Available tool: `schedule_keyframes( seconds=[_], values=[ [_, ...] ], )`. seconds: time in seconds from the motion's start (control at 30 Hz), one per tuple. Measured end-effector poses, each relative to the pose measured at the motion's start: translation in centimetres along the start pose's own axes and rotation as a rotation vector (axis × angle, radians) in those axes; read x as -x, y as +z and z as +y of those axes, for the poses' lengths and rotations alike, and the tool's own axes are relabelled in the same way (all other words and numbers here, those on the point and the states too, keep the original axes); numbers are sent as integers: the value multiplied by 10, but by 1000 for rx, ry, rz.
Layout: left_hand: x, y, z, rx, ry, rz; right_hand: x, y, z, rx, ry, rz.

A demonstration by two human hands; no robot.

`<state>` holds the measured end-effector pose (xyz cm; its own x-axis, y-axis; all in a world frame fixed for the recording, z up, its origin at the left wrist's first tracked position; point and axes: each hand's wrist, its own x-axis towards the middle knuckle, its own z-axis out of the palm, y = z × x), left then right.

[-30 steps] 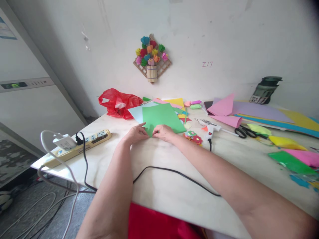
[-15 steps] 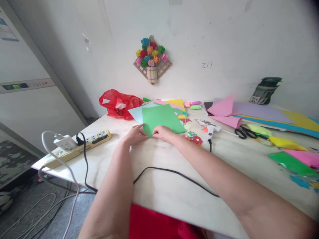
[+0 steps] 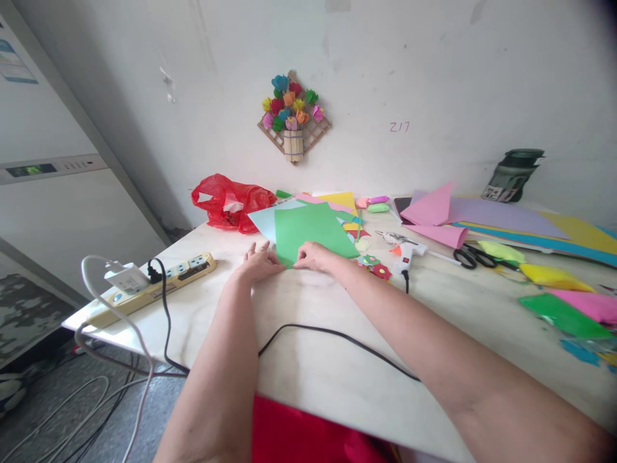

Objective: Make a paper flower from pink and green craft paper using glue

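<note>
A sheet of green paper [image 3: 313, 225] lies over a light blue sheet [image 3: 263, 222], with one corner toward me. My right hand [image 3: 312, 257] is closed in a pinch on the near edge of the green sheet, beside that corner. From the left, my left hand [image 3: 260, 262] holds the same corner between thumb and forefinger, its other fingers lifted and apart. The fingertips of both hands nearly meet at the corner, and what they grip exactly is partly hidden. Close to the right hand lie red and green paper cut-outs [image 3: 378, 267].
On the right are a white glue gun [image 3: 409, 254], black-handled scissors [image 3: 475, 256], pink folded paper [image 3: 434, 209] and a dark bottle [image 3: 513, 177]. On the left are a red plastic bag [image 3: 226, 206] and a power strip [image 3: 168, 283]. A black cord [image 3: 332, 331] crosses the table before me.
The outer fingers of my left hand have risen and spread away from the green paper's left edge. My right hand has shifted very slightly toward the corner.
</note>
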<state>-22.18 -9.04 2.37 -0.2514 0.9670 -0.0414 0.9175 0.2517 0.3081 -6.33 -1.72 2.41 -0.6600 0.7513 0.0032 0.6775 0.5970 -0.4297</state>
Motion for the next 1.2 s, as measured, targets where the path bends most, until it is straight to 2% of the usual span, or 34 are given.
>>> schedule_keyframes(
  seconds=[0.27,0.53,0.73,0.97,1.2],
  values=[
    [1,2,3,-56,-174,48,1,-8,-12,81,62,-55],
    [0,1,8,-44,-169,61,-1,-15,-21,207,79,-102],
    [-11,12,2,-82,-157,122,-1,-15,-21,217,82,-99],
    [-8,15,3,-144,-177,60,1,-16,-20,215,67,-100],
    [-11,20,12,-159,13,191,0,-15,-22,268,87,-112]
  ],
)
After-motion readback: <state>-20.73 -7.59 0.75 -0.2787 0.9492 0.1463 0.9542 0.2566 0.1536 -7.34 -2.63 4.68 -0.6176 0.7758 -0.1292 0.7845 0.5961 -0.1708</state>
